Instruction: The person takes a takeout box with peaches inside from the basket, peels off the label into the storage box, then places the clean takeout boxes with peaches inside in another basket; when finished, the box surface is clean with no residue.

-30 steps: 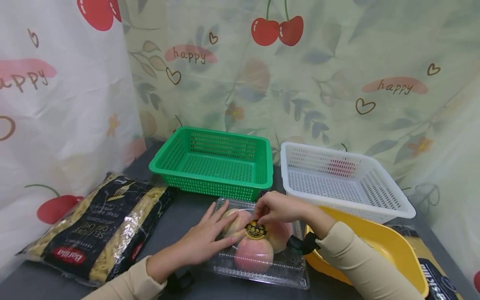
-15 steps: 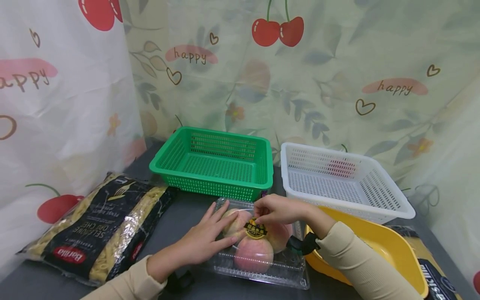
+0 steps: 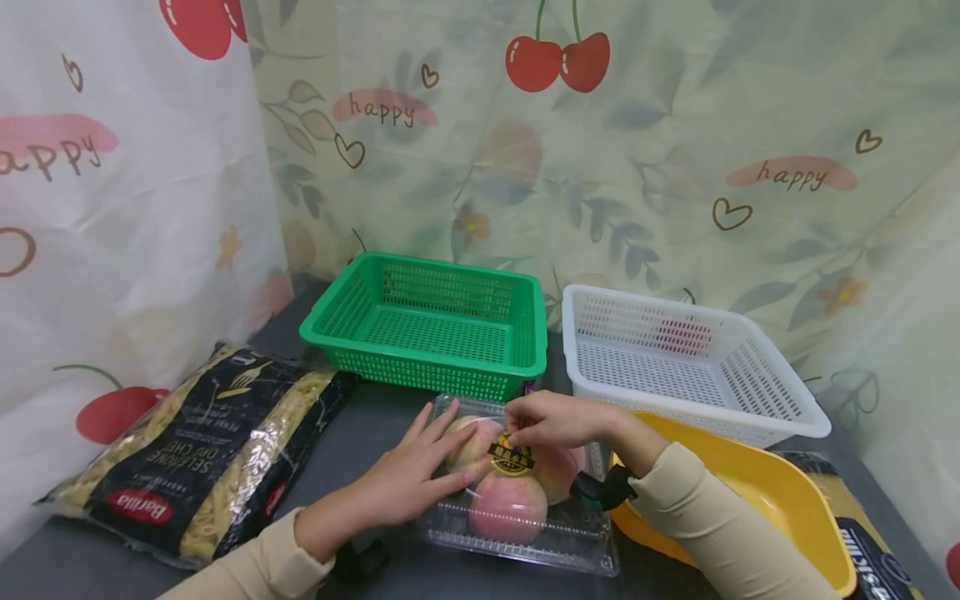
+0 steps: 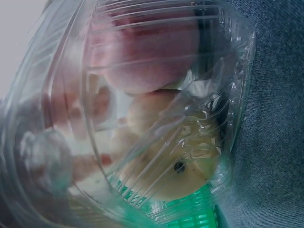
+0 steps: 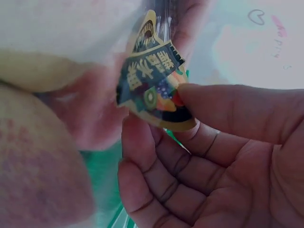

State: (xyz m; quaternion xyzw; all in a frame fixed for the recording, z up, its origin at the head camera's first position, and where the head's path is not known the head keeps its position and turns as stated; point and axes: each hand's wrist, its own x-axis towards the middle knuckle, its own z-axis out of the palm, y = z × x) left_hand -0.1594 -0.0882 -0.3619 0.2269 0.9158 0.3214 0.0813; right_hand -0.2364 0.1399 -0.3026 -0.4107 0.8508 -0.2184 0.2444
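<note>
- Pasta bag: "Barilla" in white on a red oval; "PENNE" and "ORO CHEF" also legible, all upside down in the head view.
- Sticker at the clear box: Chinese characters, "水果" among them.
- Curtain: "happy" printed repeatedly, one cut off at the left edge.
- Second bag, far right: white lettering, partly cut off, not readable with certainty.

Dark worktop has Barilla penne bag flat at left, green basket at back, white basket just right of it, yellow basin in front of that, second bag far right, cherry-print "happy" curtain behind.
</note>
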